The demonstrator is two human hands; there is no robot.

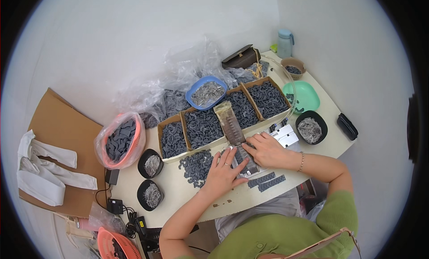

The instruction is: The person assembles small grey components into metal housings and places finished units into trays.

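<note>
Fingers of the left hand [221, 171]: spread, tips at the left edge of the slotted holder [253, 171], thumb standing apart; no grip seen. Fingers of the right hand [268, 152]: bent down onto the same holder from its right; whether they pinch a piece cannot be told, tips partly hidden. Landmark: the divided box [268, 119]. Holder lies just in front of it, between the two hands, long axis running away from the box toward the person and slanting a little to the right, in line with the chute [231, 127] that leans over the box's front wall. Relation to note: holder is rightward of the left fingers and directly under the right ones; right hand judged nearer. Counts: holder, 1; chute, 1; grey strips [271, 183], 2, side by side in front of the box, beyond the holder's near end; loose grey pieces [196, 167], one heap against the box's front left, too many to count. Black bowls [150, 195], 3: two left of the box, one to its right. Blue basin [206, 92], 1, at the box's back edge. Green basin [301, 97], 1, right of the box. Pink baskets [119, 140], 2, both left of the box, one lower down.
</note>
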